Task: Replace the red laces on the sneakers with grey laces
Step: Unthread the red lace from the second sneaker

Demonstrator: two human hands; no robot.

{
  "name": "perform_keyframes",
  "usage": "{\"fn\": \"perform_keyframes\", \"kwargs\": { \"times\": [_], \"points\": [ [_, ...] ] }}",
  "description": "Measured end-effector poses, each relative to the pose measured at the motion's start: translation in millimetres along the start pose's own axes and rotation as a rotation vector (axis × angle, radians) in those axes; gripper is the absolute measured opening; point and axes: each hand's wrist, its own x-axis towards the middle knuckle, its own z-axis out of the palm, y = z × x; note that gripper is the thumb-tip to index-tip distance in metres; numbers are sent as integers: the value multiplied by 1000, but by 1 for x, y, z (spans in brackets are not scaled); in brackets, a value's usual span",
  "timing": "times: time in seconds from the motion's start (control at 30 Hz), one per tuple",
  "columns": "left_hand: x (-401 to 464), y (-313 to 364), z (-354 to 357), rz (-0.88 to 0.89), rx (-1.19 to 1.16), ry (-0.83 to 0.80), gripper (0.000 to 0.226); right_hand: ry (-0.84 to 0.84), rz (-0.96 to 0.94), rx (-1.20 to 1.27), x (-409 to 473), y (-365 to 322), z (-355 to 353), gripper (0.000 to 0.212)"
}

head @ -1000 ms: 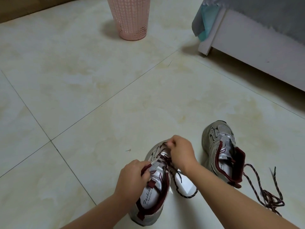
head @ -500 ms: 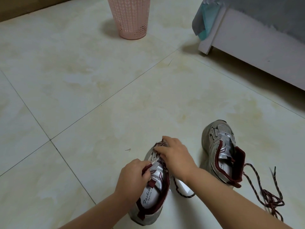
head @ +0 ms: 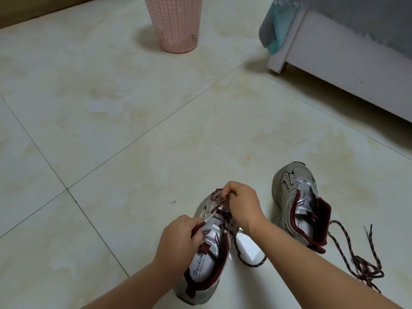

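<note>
Down at six o'clock on the tiled floor [head: 111, 130], the near sneaker [head: 207, 262] lay toe-away, silver-grey mesh with maroon trim and a printed insole. The right hand [head: 243, 204] pinched a loop of the red lace [head: 239, 253] at the toe-end eyelets, while the left hand [head: 178, 239] gripped the tongue and collar edge, fingers curled. The main risk, as I judged it, was the speckled lace snagging in an eyelet if pulled sideways, dragging the shoe along or fraying the tip. The second sneaker [head: 298, 204] sat at three o'clock, already unlaced, its loose lace [head: 361, 264] heaped beside it, where it could tangle with the trailing end. No grey laces were visible.
</note>
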Motion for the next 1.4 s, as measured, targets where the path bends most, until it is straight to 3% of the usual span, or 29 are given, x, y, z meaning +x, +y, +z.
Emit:
{"fn": "perform_keyframes", "kwargs": {
  "times": [0.1,0.2,0.4,0.63,0.77,0.87,1.0,1.07,1.2,1.3,1.4],
  "points": [
    [0,-1,0,-1,-16,7,21,37,74,31,2,0,-6,37],
    [0,0,0,1,-17,8,22,-69,52,-146,-1,2,-1,29],
    [1,1,0,2,11,9,20,-196,-255,-291,-9,0,5,3],
    [1,0,1,-5,24,-2,16,-229,-505,-793,-11,-5,7,21],
    [2,0,-1,3,9,-6,17,-279,-504,-839,-12,-3,1,22],
    [0,1,-1,3,-13,-8,16,-201,-372,-683,-11,-8,-3,20],
    [-1,-3,-2,-5,-37,7,16,41,77,-26,-1,-11,-24,21],
    [-1,-3,-1,-11,-41,11,18,86,147,-76,8,-9,-35,24],
    [-1,-1,-1,-41,-73,20,22,-22,228,-421,-1,-1,-34,47],
    [0,1,0,-50,-76,23,25,24,153,-583,-22,6,-25,36],
    [1,2,1,-49,-48,24,24,-116,151,-500,-35,12,-17,26]
  ]
}}
